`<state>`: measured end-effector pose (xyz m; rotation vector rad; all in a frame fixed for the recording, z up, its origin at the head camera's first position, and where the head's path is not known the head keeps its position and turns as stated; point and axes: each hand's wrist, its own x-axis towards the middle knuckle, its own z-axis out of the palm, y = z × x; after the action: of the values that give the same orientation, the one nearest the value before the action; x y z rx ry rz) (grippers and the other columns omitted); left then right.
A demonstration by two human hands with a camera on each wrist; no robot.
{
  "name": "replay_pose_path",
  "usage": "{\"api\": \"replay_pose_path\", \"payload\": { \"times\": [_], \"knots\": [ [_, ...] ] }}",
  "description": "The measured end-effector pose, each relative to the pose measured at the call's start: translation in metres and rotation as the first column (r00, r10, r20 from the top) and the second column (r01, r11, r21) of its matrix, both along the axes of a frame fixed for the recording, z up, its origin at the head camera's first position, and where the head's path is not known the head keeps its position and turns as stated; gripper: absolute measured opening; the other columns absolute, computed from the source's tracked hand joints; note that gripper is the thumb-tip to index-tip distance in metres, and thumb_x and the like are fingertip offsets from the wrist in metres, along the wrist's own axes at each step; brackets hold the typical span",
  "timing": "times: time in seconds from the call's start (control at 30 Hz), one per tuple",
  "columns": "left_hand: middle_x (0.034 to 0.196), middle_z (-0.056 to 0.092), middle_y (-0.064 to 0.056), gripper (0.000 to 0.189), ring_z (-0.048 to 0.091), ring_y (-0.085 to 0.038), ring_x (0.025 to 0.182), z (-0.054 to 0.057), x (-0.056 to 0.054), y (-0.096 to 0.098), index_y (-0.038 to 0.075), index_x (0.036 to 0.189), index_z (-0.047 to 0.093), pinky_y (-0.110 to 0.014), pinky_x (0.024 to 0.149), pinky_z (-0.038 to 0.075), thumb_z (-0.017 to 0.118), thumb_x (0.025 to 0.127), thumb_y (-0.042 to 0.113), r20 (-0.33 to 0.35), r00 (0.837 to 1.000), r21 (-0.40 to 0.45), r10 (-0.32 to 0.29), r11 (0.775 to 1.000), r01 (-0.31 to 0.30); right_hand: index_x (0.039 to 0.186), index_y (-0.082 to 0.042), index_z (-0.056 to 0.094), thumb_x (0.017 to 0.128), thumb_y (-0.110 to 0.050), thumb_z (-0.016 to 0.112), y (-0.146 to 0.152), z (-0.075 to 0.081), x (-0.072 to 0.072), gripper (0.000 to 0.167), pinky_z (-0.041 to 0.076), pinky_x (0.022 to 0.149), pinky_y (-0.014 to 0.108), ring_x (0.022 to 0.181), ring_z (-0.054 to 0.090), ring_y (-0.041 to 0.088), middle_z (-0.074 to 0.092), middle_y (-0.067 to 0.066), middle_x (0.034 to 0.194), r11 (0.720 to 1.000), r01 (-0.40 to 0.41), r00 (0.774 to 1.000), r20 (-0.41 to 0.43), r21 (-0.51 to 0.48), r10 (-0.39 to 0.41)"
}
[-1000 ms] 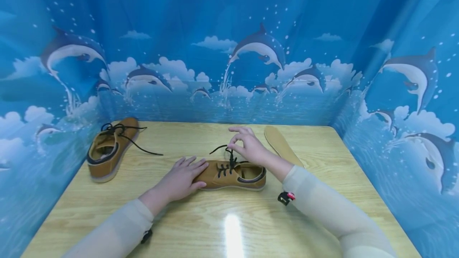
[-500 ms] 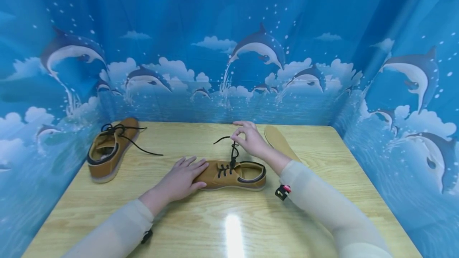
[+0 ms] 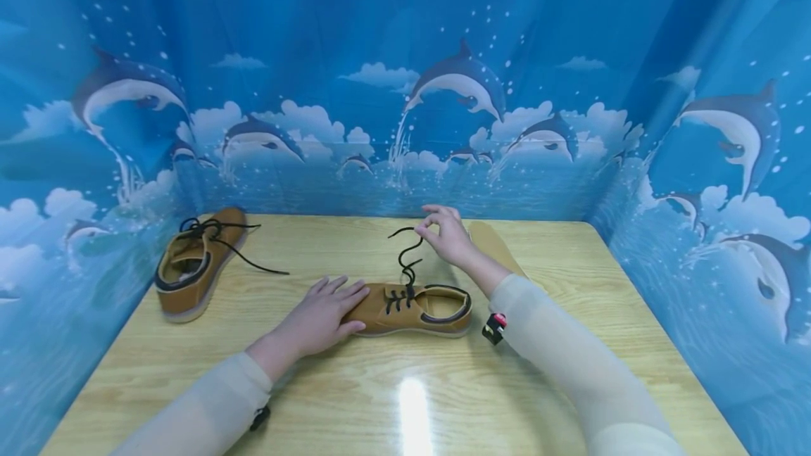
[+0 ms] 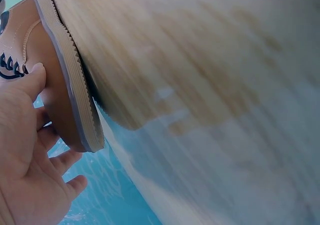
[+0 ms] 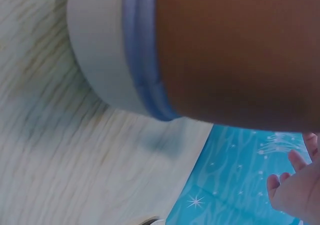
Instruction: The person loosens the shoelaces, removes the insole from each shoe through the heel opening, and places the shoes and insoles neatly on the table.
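Note:
A tan lace-up shoe (image 3: 434, 326) lies sole-down in mid-table, toe to the left. My left hand (image 3: 317, 319) rests over its toe with fingers extended. In the left wrist view, the thumb (image 4: 35, 80) touches the upper beside the laces and the other fingers spread past the toe. My right hand (image 3: 446, 236) pinches a black shoelace (image 3: 402, 255) between thumb and forefinger, above and behind the shoe. The lace runs loosely up from the eyelets, its free end pointing left. The shoe's heel (image 5: 240, 55) fills much of the right wrist view, where the lace is out of sight.
A matching tan shoe (image 3: 212, 269) stands at the back left, its laces looped and one end trailing on the table (image 3: 355, 400). A flat tan insole (image 3: 494, 248) lies behind my right forearm. A blue dolphin-print curtain (image 3: 304, 41) borders the table.
My right hand has risen and moved back and right, pulling the lace up; the knotted loops near the eyelets have come loose. The left hand and both shoes have stayed in place.

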<state>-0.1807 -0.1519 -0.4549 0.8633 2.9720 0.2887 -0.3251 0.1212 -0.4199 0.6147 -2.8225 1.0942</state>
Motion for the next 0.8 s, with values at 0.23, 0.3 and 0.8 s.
{"api": "replay_pose_path", "payload": {
  "times": [0.23,0.3,0.8],
  "knots": [
    [0.158,0.038,-0.008,0.069,0.029,-0.041,0.146,0.001,0.000,0.000,0.014,0.154,0.040,-0.059,0.120,0.017,0.054,0.099,0.053,0.001,1.000,-0.005,0.002,1.000,-0.002,0.086,-0.011,0.067,0.100,-0.028,0.064,0.005,-0.007,-0.007,0.022,0.028,0.115,0.058,0.145,0.024,0.036,0.046,0.010,0.151,0.999,0.017,1.000,0.017,0.041,-0.018],
    [0.158,0.038,-0.008,0.069,0.030,-0.041,0.146,0.001,0.000,0.000,0.013,0.154,0.040,-0.060,0.119,0.017,0.054,0.099,0.053,0.001,1.000,-0.005,0.000,1.000,0.000,0.085,-0.011,0.067,0.100,-0.026,0.064,0.007,-0.011,-0.008,0.022,0.026,0.116,0.058,0.145,0.024,0.037,0.046,0.010,0.151,0.997,0.023,0.999,0.031,0.071,-0.025],
    [0.158,0.038,-0.007,0.070,0.031,-0.041,0.145,0.002,0.000,0.001,0.013,0.154,0.040,-0.061,0.119,0.018,0.053,0.099,0.054,0.014,1.000,-0.009,0.004,1.000,-0.004,0.090,-0.009,0.075,0.099,-0.024,0.066,0.014,-0.032,-0.017,0.019,0.031,0.113,0.055,0.140,0.029,0.038,0.045,0.014,0.152,0.977,0.022,0.997,0.065,0.212,-0.037]
  ]
}}
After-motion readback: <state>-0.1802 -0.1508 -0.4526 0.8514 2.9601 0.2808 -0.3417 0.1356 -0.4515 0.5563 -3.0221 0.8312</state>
